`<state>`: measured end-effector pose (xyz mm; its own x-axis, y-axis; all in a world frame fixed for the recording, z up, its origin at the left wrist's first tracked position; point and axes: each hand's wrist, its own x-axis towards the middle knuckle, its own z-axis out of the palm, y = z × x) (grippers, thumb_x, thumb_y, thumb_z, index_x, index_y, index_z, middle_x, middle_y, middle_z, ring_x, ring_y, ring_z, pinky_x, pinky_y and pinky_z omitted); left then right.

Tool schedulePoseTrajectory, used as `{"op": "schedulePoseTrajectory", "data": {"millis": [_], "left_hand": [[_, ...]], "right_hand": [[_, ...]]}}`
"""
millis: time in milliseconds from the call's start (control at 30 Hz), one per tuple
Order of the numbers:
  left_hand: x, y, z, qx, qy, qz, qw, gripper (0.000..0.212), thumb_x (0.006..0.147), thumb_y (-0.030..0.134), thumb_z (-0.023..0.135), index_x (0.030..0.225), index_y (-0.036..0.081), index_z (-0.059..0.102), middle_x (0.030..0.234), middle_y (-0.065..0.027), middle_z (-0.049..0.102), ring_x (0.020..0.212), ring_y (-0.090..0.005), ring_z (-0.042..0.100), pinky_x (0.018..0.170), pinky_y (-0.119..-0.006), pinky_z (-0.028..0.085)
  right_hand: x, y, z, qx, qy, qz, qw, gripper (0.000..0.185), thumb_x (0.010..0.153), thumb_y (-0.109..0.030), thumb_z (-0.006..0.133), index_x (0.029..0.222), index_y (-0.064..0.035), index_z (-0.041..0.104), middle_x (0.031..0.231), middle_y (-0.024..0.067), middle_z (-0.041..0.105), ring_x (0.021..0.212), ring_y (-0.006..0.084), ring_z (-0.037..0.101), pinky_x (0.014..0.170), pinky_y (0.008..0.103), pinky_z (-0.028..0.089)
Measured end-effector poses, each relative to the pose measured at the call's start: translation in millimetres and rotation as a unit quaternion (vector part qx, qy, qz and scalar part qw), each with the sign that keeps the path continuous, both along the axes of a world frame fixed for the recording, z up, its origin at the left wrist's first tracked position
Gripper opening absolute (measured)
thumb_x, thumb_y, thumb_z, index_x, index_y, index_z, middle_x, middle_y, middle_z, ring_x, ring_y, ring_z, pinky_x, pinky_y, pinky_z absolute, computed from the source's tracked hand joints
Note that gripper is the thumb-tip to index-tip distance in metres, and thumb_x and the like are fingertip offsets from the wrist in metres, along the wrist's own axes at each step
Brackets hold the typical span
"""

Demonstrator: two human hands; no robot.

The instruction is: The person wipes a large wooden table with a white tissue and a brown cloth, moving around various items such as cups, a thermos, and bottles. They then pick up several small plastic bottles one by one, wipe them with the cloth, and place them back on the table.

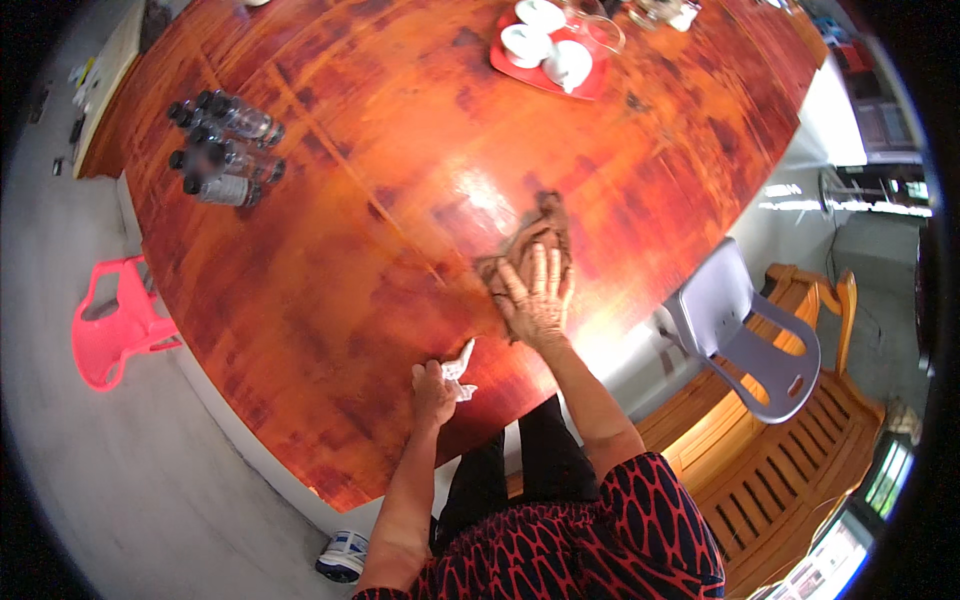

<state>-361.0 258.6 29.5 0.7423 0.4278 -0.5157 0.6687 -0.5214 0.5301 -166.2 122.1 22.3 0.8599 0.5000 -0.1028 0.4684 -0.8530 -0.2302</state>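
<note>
A brown cloth lies crumpled on the glossy reddish-brown wooden table. Flat on top of it rests my right hand, fingers spread and pressing the cloth to the tabletop. Nearer the table's front edge, my left hand is closed around a crumpled white tissue, which sticks out to the right of the fingers. Whether that hand touches the tabletop is hard to tell.
Several dark-capped bottles are grouped at the table's left. A red tray with white cups stands at the far side. Around the table are a pink plastic chair, a grey chair and a slatted wooden bench.
</note>
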Motion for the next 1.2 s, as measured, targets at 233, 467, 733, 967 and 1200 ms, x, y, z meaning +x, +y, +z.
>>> {"op": "schedulePoseTrajectory", "data": {"millis": [233, 467, 733, 967, 1200], "left_hand": [[-12, 8, -38, -0.052, 0.042, 0.023, 0.998, 0.026, 0.078, 0.010, 0.059, 0.097, -0.003, 0.046, 0.102, -0.0253, 0.044, 0.093, -0.0407, 0.050, 0.083, -0.047, 0.042], [-5, 11, -17, -0.052, 0.065, -0.007, 0.997, 0.030, 0.081, 0.012, 0.059, 0.102, -0.001, 0.042, 0.106, -0.0231, 0.042, 0.100, -0.0420, 0.047, 0.090, -0.047, 0.039], [-11, 16, -27, -0.098, 0.068, 0.041, 0.992, 0.030, 0.078, 0.011, 0.059, 0.099, -0.002, 0.043, 0.105, -0.0209, 0.040, 0.103, -0.0356, 0.045, 0.091, -0.043, 0.038], [-2, 11, -11, -0.125, 0.089, 0.075, 0.985, 0.029, 0.077, 0.012, 0.059, 0.098, -0.002, 0.044, 0.104, -0.0200, 0.040, 0.095, -0.0342, 0.049, 0.086, -0.044, 0.042], [-10, 9, -9, -0.035, 0.037, 0.020, 0.998, 0.028, 0.078, 0.015, 0.059, 0.097, 0.000, 0.047, 0.099, -0.0191, 0.043, 0.093, -0.0335, 0.049, 0.082, -0.044, 0.041]], "right_hand": [[-56, -92, -11, -0.011, -0.085, -0.217, 0.972, 0.057, 0.086, -0.043, 0.054, 0.140, -0.0288, 0.040, 0.149, 0.0248, 0.019, 0.137, 0.0462, 0.014, 0.107, 0.0604, 0.011], [-144, -76, -5, 0.003, 0.001, -0.184, 0.983, 0.055, 0.087, -0.044, 0.054, 0.140, -0.0348, 0.038, 0.149, 0.0215, 0.019, 0.136, 0.0481, 0.016, 0.102, 0.0647, 0.022], [-13, -138, -13, 0.006, -0.103, -0.228, 0.968, 0.045, 0.087, -0.043, 0.053, 0.130, -0.0292, 0.052, 0.145, 0.0204, 0.029, 0.134, 0.0433, 0.024, 0.105, 0.0564, 0.018], [84, -195, -33, -0.020, -0.135, -0.224, 0.965, 0.046, 0.090, -0.047, 0.047, 0.134, -0.0331, 0.047, 0.149, 0.0155, 0.025, 0.138, 0.0379, 0.018, 0.105, 0.0586, 0.018], [119, -177, -18, 0.135, -0.101, -0.312, 0.935, 0.079, 0.072, -0.045, 0.067, 0.139, -0.0197, 0.033, 0.136, 0.0113, 0.040, 0.127, 0.0366, 0.034, 0.101, 0.0527, 0.030]]}}
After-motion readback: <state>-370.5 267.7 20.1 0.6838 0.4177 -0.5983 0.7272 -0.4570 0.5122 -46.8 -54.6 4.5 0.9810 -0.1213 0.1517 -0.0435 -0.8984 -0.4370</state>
